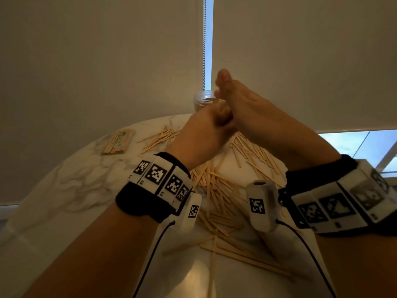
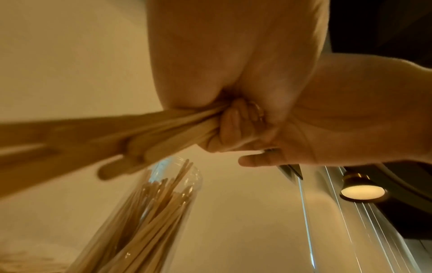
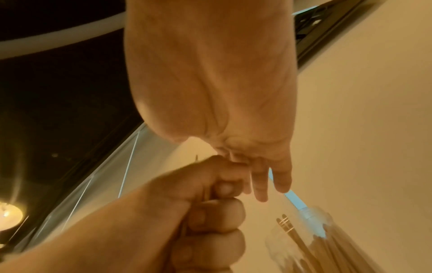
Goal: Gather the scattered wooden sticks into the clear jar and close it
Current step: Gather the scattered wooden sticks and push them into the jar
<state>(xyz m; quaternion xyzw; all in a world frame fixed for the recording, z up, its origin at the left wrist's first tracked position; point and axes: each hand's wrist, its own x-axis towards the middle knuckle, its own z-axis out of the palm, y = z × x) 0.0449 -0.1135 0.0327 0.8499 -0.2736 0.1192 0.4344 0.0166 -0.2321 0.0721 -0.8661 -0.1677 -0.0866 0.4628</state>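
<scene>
left hand fisted round bundle of flat pale wooden sticks, right hand fingers extended against it, open clear plastic jar just behind, part-filled

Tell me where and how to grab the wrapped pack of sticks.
Take the pack across its narrow middle, coming from above. It lies flat on the table, long and slim, apart from the loose sticks, so thumb and fingers can probably straddle its long edges.
</scene>
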